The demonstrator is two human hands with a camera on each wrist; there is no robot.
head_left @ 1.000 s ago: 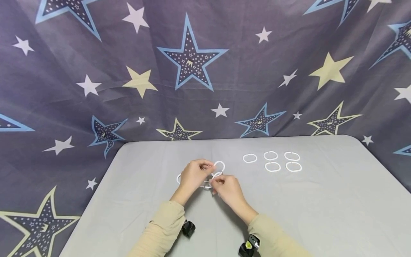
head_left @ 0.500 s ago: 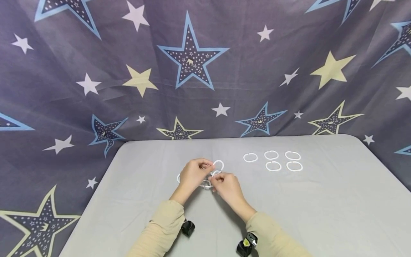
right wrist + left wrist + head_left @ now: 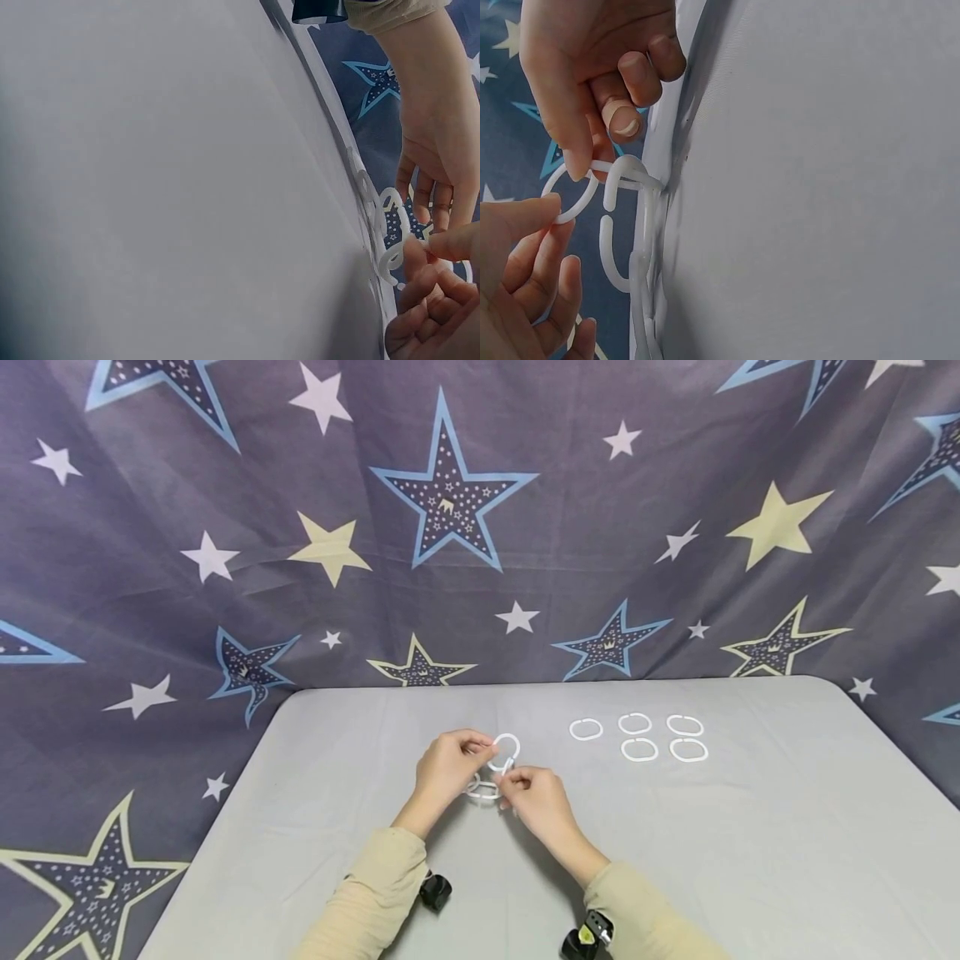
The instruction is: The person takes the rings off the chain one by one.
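Note:
In the head view my left hand [image 3: 448, 768] pinches a white plastic ring [image 3: 518, 747] between thumb and index finger, raised over the table. Close to its right, my right hand [image 3: 536, 797] pinches a second white ring [image 3: 507, 766] that overlaps the first one's lower edge. Below them hang or lie several linked white rings [image 3: 483, 797], partly hidden by my hands. The left wrist view shows an oval ring [image 3: 606, 251] with a small gap in its side, hanging beside the fingertips of both hands. My right fingers [image 3: 450, 244] cover part of their ring in the right wrist view.
Several loose white oval rings [image 3: 640, 760] lie in two rows at the back right of the grey table [image 3: 750, 843]. A dark curtain with stars [image 3: 570, 527] hangs behind the table. A black wrist camera [image 3: 435, 892] sits beneath my left sleeve.
The left hand's ring has shifted slightly left, and the right hand's ring has turned more upright. The chain end that showed left of my left hand is no longer visible there.

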